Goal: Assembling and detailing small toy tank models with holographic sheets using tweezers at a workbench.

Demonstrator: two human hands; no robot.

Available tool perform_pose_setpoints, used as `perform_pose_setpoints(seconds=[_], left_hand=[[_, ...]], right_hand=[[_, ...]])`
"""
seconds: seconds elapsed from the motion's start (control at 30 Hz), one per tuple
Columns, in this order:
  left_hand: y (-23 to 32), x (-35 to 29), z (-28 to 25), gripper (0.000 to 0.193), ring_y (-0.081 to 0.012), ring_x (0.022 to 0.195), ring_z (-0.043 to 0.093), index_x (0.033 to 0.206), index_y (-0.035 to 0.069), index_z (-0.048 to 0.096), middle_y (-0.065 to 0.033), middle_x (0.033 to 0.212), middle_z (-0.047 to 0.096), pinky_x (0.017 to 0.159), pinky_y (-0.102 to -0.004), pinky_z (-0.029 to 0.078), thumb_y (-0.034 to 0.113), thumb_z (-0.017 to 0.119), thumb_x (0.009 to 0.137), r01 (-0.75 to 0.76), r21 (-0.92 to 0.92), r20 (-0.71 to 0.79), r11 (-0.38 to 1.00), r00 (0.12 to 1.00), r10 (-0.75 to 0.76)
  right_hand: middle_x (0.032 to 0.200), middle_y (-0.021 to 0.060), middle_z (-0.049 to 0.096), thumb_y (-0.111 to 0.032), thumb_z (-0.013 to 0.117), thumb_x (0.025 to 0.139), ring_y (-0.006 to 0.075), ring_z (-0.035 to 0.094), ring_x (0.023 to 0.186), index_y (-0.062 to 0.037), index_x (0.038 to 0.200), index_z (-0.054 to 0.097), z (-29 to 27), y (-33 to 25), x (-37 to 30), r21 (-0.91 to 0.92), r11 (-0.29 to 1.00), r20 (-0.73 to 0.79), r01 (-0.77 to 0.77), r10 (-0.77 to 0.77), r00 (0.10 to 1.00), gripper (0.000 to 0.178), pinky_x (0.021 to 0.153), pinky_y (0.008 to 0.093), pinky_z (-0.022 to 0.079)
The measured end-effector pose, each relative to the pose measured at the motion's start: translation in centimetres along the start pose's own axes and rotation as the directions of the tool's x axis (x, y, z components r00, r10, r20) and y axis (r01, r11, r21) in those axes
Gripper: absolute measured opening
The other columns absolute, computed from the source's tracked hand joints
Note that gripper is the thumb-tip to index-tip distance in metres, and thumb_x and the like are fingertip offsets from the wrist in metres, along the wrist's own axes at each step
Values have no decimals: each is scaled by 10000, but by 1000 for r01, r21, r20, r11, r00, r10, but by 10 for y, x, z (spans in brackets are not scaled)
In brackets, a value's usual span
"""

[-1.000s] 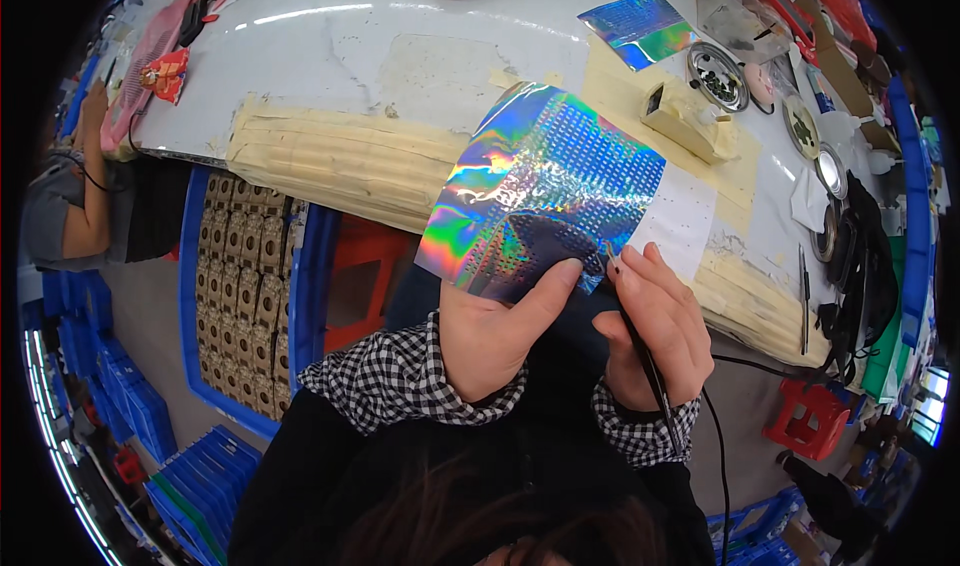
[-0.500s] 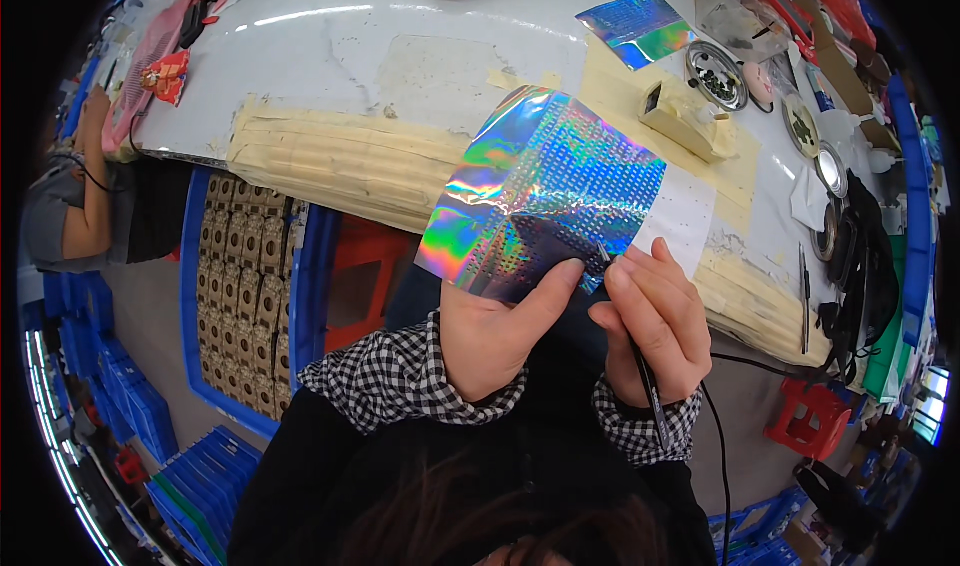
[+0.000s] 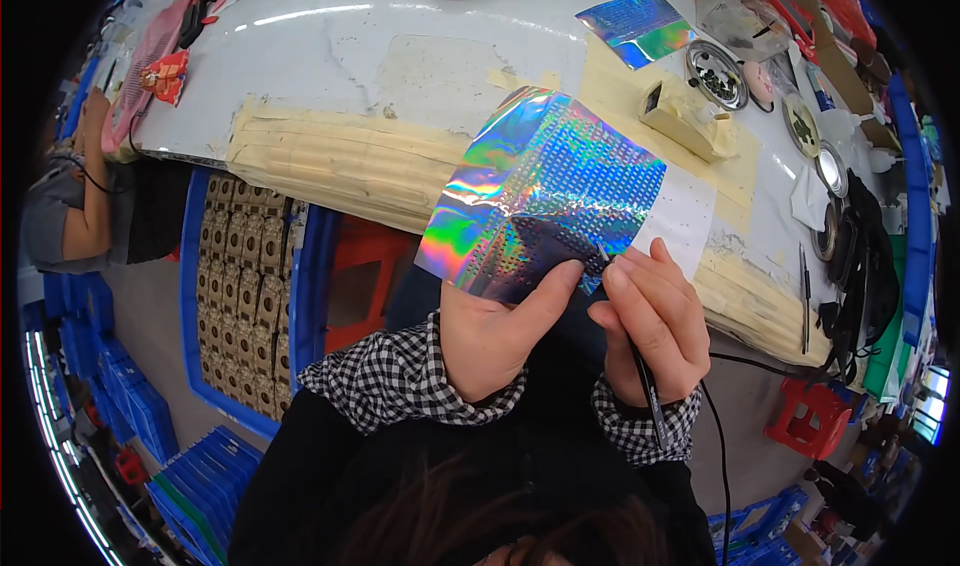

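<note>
We see a shiny holographic foil sheet [image 3: 560, 166] held out over the taped front edge of the table, its smooth, bowed surface breaking into bands of blue, green, orange and violet, with close rows of tiny marks across the right part and a dark, creased patch low down. Our left hand [image 3: 490, 346] grips its lower edge, thumb laid flat on top and the other fingers hidden beneath. Our right hand [image 3: 655, 326] has its fingers drawn in close around a slim dark tool [image 3: 650, 396], whose fine metallic tip reaches the foil just beside the left thumb; we cannot tell whether it touches. Checked black-and-white cloth cuffs [image 3: 400, 366] gather at both wrists. Behind the foil, a flat white sheet [image 3: 690, 206] speckled with small dots lies on the table [image 3: 330, 56], whose glossy pale top ends in a thick, rounded band of wrinkled cream tape [image 3: 340, 146]. Farther back we find a second foil sheet [image 3: 637, 28], a blocky cream holder [image 3: 685, 124] and a round metal dish [image 3: 717, 76] of small dark bits. Down to the left, a blue plastic crate [image 3: 190, 296] holds rows of mottled tan pieces [image 3: 240, 296] with round openings.
</note>
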State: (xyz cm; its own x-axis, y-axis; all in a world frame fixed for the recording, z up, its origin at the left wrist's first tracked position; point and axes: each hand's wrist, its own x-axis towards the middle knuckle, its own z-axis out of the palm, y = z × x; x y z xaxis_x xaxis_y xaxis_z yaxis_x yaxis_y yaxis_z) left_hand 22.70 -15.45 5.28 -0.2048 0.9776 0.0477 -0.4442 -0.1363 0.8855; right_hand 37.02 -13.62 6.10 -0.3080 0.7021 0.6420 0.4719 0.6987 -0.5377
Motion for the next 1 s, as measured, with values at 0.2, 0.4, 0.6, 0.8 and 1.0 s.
perform_pose_setpoints(seconds=[0.2, 0.4, 0.6, 0.8, 1.0], left_hand=[[1, 0, -2, 244, -155, 943, 622, 1079, -46, 586, -96, 1031, 648, 833, -276, 489, -89, 586, 838, -6, 34, 31, 999, 1000, 5], [3, 1, -1, 256, -152, 939, 623, 1088, -43, 584, -92, 1038, 647, 822, -273, 493, -83, 594, 835, -1, 55, 13, 998, 1000, 0], [3, 2, -4, 276, -140, 942, 623, 1093, -42, 577, -88, 1035, 646, 798, -249, 500, -92, 606, 823, 21, 57, 13, 998, 1000, -22], [7, 0, -6, 358, -156, 1004, 597, 1169, -27, 531, -97, 1103, 617, 862, -282, 474, -84, 614, 826, 82, 67, 46, 994, 995, -86], [4, 0, -7, 419, -166, 1034, 577, 1216, -13, 506, -96, 1144, 599, 916, -311, 446, -92, 614, 819, 50, 64, 8, 997, 999, -51]], right_hand=[[1008, 75, 659, -84, 773, 717, 250, 646, 975, -73, 1047, 691, 0, -1, 0, -7, 1000, 8, 4, -4, 1000, 340, 921, 426, 505], [1017, 81, 660, -82, 763, 728, 258, 645, 975, -67, 1048, 690, -3, 0, -2, 45, 999, 15, -21, 21, 1000, 328, 934, 434, 494], [976, 102, 674, -113, 728, 781, 264, 648, 957, -41, 1023, 689, -6, 5, -1, 242, 962, 3, -123, 126, 992, 255, 961, 457, 462], [943, 124, 687, -167, 696, 830, 251, 655, 937, -14, 984, 695, 1, 9, -5, 389, 900, -86, -196, 248, 965, 217, 965, 457, 455], [959, 143, 689, -173, 684, 843, 246, 657, 932, -1, 972, 696, -4, 14, -6, 424, 873, -123, -241, 320, 940, 216, 969, 465, 452]])
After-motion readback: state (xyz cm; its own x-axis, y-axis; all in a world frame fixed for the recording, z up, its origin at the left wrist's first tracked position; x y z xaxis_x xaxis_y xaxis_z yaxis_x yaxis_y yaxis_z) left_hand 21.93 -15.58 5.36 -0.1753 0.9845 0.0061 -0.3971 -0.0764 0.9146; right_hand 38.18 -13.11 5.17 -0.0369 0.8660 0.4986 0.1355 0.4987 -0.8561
